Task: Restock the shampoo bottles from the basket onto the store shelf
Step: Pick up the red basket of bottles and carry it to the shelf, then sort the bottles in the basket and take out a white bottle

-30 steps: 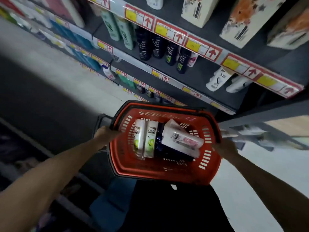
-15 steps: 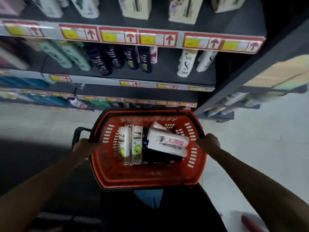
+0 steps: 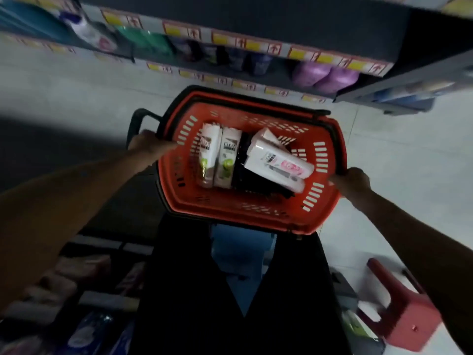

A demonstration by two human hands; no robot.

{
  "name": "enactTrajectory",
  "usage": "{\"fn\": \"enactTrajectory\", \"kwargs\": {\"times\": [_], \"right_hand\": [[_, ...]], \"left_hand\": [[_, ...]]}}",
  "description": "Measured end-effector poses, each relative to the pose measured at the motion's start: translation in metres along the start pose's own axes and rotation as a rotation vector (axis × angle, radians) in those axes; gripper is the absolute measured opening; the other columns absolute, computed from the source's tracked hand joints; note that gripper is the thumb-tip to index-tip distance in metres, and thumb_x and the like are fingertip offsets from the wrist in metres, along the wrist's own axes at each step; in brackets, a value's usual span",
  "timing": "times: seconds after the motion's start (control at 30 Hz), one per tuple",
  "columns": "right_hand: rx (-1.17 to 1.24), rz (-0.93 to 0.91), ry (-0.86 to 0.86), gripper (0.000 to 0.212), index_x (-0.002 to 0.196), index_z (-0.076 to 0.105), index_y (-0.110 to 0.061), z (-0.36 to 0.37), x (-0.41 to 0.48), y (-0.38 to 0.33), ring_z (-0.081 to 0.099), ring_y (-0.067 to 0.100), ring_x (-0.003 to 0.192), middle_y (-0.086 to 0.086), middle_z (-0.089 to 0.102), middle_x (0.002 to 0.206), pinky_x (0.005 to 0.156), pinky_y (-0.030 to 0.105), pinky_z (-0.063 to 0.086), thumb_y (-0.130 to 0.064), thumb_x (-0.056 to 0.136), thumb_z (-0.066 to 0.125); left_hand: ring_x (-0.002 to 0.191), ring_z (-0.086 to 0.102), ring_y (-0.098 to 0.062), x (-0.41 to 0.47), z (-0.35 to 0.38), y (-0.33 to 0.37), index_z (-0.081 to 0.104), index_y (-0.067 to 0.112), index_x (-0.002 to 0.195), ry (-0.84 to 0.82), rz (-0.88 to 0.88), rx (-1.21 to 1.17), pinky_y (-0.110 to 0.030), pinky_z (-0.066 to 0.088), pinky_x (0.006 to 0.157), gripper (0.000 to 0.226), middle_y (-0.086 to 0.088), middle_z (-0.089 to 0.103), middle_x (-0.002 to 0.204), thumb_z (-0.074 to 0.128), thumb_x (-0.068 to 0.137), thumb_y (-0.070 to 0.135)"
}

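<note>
Two grips: left hand and right hand clamp their fingers on the basket rim. Best to lower it level beside the shelf, leaving the bottles undisturbed.

The left forearm and right forearm are bare and reach forward and down from either side. The left grip curls over the left rim of the basket, back of the hand upward. The right grip clasps the right rim, its fingertips hidden behind the edge.
</note>
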State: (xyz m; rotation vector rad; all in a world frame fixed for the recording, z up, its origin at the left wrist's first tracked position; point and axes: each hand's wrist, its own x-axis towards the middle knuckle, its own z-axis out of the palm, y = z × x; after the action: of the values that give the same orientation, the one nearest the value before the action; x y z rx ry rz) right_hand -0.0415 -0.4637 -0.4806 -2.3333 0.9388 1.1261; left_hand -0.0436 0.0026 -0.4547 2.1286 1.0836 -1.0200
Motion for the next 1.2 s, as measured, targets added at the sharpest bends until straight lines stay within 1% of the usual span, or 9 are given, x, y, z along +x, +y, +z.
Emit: {"fn": "enactTrajectory", "kwargs": {"times": [0.17, 0.37, 0.5, 0.6, 0.77, 0.87, 1.0, 1.13, 1.2], "right_hand": [[0.033, 0.013, -0.033, 0.064, 0.1, 0.071, -0.001, 0.049, 0.064, -0.002, 0.069, 0.039, 0.087, 0.02, 0.072, 0.093, 0.071, 0.04, 0.057, -0.049, 0.06, 0.057], [0.052, 0.01, -0.03, 0.043, 0.109, 0.069, -0.003, 0.084, 0.146, -0.013, 0.067, 0.034, 0.083, 0.017, 0.07, 0.096, 0.068, 0.035, 0.055, -0.037, 0.083, 0.066], [0.064, -0.009, -0.024, 0.039, 0.109, 0.068, -0.004, 0.095, 0.174, -0.022, 0.06, 0.023, 0.068, 0.013, 0.068, 0.093, 0.054, 0.025, 0.043, -0.034, 0.086, 0.065], [0.105, -0.015, 0.002, 0.043, 0.115, 0.067, -0.005, 0.103, 0.186, -0.025, 0.059, 0.023, 0.069, 0.013, 0.068, 0.097, 0.052, 0.024, 0.039, -0.035, 0.085, 0.067], [0.168, -0.022, 0.016, 0.041, 0.119, 0.066, -0.009, 0.107, 0.2, -0.039, 0.061, 0.024, 0.071, 0.011, 0.069, 0.101, 0.054, 0.024, 0.041, -0.033, 0.086, 0.067], [0.231, -0.012, 0.019, 0.052, 0.121, 0.065, -0.011, 0.11, 0.2, -0.042, 0.067, 0.025, 0.076, 0.009, 0.072, 0.102, 0.057, 0.024, 0.046, -0.039, 0.076, 0.067], [0.274, -0.048, -0.024, 0.053, 0.123, 0.064, -0.016, 0.111, 0.186, -0.039, 0.068, 0.016, 0.073, 0.003, 0.073, 0.099, 0.058, 0.023, 0.049, -0.037, 0.075, 0.071], [0.3, -0.049, -0.071, 0.068, 0.128, 0.06, -0.019, 0.106, 0.167, -0.038, 0.072, 0.026, 0.087, 0.004, 0.074, 0.107, 0.077, 0.039, 0.061, -0.041, 0.065, 0.072], [0.281, -0.055, -0.074, 0.068, 0.128, 0.06, -0.022, 0.104, 0.159, -0.035, 0.073, 0.028, 0.091, 0.003, 0.074, 0.108, 0.081, 0.044, 0.062, -0.041, 0.064, 0.073]], "left_hand": [[0.095, 0.071, -0.037, 0.069, 0.05, -0.024, 0.072, 0.004, 0.111, 0.007, -0.084, 0.055, -0.045, 0.06, 0.087, 0.06, -0.019, 0.074, 0.107, 0.079, 0.077, 0.054], [0.076, 0.071, -0.026, 0.137, 0.087, -0.017, 0.073, 0.009, 0.099, 0.04, -0.081, 0.043, -0.038, 0.062, 0.074, 0.047, -0.012, 0.075, 0.092, 0.081, 0.077, 0.049], [0.088, 0.072, -0.031, 0.168, 0.099, -0.01, 0.074, 0.009, 0.108, 0.064, -0.071, 0.041, -0.041, 0.062, 0.083, 0.056, -0.013, 0.075, 0.098, 0.08, 0.074, 0.053], [0.092, 0.072, -0.029, 0.181, 0.104, -0.003, 0.073, 0.009, 0.115, 0.06, -0.075, -0.012, -0.038, 0.061, 0.085, 0.062, -0.01, 0.075, 0.106, 0.081, 0.073, 0.054], [0.089, 0.07, -0.026, 0.198, 0.116, 0.007, 0.068, 0.01, 0.125, 0.021, -0.055, -0.131, -0.034, 0.057, 0.082, 0.064, -0.008, 0.072, 0.105, 0.082, 0.079, 0.052], [0.089, 0.073, -0.027, 0.203, 0.123, 0.004, 0.066, 0.012, 0.127, 0.001, -0.072, -0.174, -0.038, 0.059, 0.085, 0.065, -0.006, 0.074, 0.107, 0.082, 0.078, 0.052], [0.078, 0.07, -0.017, 0.189, 0.129, -0.004, 0.064, 0.01, 0.126, -0.058, -0.038, -0.294, -0.029, 0.055, 0.071, 0.048, -0.005, 0.073, 0.104, 0.079, 0.087, 0.033], [0.081, 0.069, -0.017, 0.161, 0.122, 0.0, 0.061, 0.015, 0.125, 0.011, -0.014, -0.434, -0.031, 0.056, 0.077, 0.047, -0.002, 0.071, 0.098, 0.081, 0.084, 0.027], [0.091, 0.07, -0.023, 0.148, 0.118, -0.001, 0.058, 0.015, 0.129, 0.022, 0.011, -0.403, -0.035, 0.057, 0.083, 0.058, -0.003, 0.071, 0.107, 0.084, 0.079, 0.031]]}}
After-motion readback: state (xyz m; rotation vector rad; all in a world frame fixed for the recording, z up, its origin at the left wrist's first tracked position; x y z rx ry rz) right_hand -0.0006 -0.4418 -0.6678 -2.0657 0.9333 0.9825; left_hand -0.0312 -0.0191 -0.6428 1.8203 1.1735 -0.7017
